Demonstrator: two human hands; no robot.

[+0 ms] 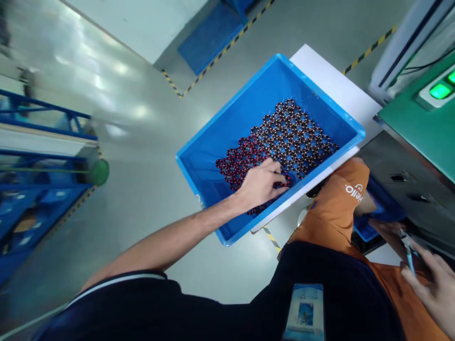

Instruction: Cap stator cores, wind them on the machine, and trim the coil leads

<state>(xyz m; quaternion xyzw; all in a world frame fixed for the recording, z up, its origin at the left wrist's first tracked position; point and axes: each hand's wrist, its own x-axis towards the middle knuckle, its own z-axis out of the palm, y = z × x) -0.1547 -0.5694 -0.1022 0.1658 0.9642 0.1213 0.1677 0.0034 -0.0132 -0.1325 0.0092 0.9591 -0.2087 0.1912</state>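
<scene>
My left hand [261, 182] reaches down into a blue plastic bin [227, 123], its fingers closed around a dark red wire-wound ring [287, 181] near the bin's front wall. Rows of similar red rings [236, 163] lie to the left of the hand. Brown and black wound rings [289, 130] fill the right part of the bin floor in a neat layer. Low at the right edge, my right hand [432, 284] is closed on hand pliers [408, 251] with light blue handles, away from the bin.
The bin rests on a white board [330, 78]. A green machine panel [423, 113] with lit green buttons [441, 90] stands to the right. Another blue bin [384, 208] sits lower right, beside my orange-clad legs [334, 208]. Blue shelving [42, 166] is at the left.
</scene>
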